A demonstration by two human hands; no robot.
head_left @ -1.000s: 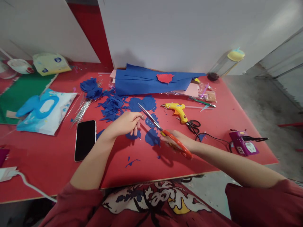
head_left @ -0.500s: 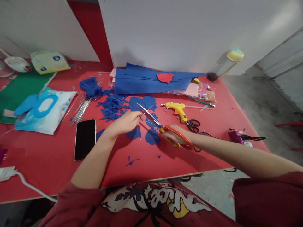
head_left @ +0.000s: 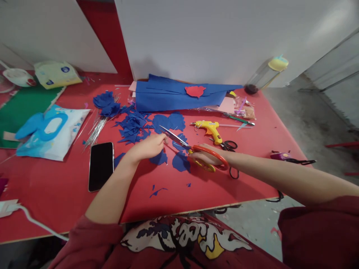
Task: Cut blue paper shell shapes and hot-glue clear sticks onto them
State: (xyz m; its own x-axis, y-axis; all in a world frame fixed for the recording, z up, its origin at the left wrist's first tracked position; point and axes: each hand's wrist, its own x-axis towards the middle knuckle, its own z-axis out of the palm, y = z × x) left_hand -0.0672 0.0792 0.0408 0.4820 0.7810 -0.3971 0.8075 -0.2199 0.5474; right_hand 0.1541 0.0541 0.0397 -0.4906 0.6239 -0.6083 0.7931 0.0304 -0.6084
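Note:
My right hand (head_left: 207, 157) is closed round the handles of large scissors (head_left: 177, 138), one handle loop orange-red and the other yellow. The blades point up and left, close to the fingertips of my left hand (head_left: 150, 146). Those fingers are pinched together on what looks like a thin silvery wire, mostly hidden by the hand. Under and around the blades lie petal-shaped blue pieces (head_left: 181, 161). Just beyond my left hand is a heap of cut blue pieces (head_left: 133, 125). Beside that heap, a bundle of silvery wires (head_left: 97, 132) lies with blue flower-like pieces (head_left: 103, 102) at its top.
A yellow glue gun (head_left: 209, 129) and small black scissors (head_left: 230, 145) lie to the right. At the back are blue sheets (head_left: 168, 99) with a red cutout (head_left: 195, 91). A phone (head_left: 101, 166) and a wipes pack (head_left: 56, 130) are at left; a bottle (head_left: 266, 74) stands back right.
The scissors and my right hand have shifted slightly down and left, and the blades look closer together. My left hand remains pinched in nearly the same place.

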